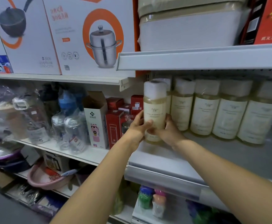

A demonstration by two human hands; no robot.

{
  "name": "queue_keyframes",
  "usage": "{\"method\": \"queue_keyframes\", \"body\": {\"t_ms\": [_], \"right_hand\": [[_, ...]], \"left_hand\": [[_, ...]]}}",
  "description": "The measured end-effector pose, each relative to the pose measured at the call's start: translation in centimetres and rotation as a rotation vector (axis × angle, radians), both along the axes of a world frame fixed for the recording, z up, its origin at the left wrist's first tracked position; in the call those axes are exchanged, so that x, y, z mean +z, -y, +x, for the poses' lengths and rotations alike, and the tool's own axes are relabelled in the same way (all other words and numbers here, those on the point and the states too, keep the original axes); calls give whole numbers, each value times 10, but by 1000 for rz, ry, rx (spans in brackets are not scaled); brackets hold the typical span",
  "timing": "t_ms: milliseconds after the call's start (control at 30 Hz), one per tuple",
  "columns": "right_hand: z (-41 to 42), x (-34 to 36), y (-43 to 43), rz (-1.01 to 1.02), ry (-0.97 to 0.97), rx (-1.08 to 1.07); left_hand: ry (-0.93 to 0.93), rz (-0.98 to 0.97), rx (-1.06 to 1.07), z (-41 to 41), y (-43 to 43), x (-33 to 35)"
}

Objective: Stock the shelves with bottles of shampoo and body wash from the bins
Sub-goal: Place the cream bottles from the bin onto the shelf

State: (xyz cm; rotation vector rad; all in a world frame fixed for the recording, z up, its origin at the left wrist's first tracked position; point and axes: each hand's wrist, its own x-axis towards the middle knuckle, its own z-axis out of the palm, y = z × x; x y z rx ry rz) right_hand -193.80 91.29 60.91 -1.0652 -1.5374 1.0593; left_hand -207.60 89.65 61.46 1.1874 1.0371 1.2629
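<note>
**Holding bottle number six at the end of the row**

Two bare forearms reach up from the bottom of the view. The left hand [138, 126] and right hand [170, 132] are about equally far out, so neither is really the nearer one. Both grip the same thing: a tall round pale-yellow translucent plastic bottle with a white cap and cream label [154, 109].

Fingers on both hands are curled round its lower half. The left thumb lies across the front and the right hand is on the right flank. So the bottle sits between the palms, upright, long axis vertical, at the left end of the grey metal shelf [229, 159]. Can't tell if its base is touching the shelf yet, the hands cover that bit.

Just beside it, to the right and a little further back, is the row of matching bottles [205, 110]. I count four in plain view plus one mostly hidden behind the held one, so five, and this makes six.

My guess is the next move is a short push back to line it up without knocking its neighbour. No bins in view.
</note>
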Motion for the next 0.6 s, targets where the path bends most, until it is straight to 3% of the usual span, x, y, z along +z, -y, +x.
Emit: {"method": "queue_keyframes", "body": {"t_ms": [200,433,600], "right_hand": [[-7,-1,-5,-33,54,-75],[-11,4,19,-117,257,-279],[-19,0,46,-76,208,-384]], "left_hand": [[23,-25,42,4,-4,-1],[60,-151,144,-4,23,-2],[210,-209,186,-21,64,-10]]}}
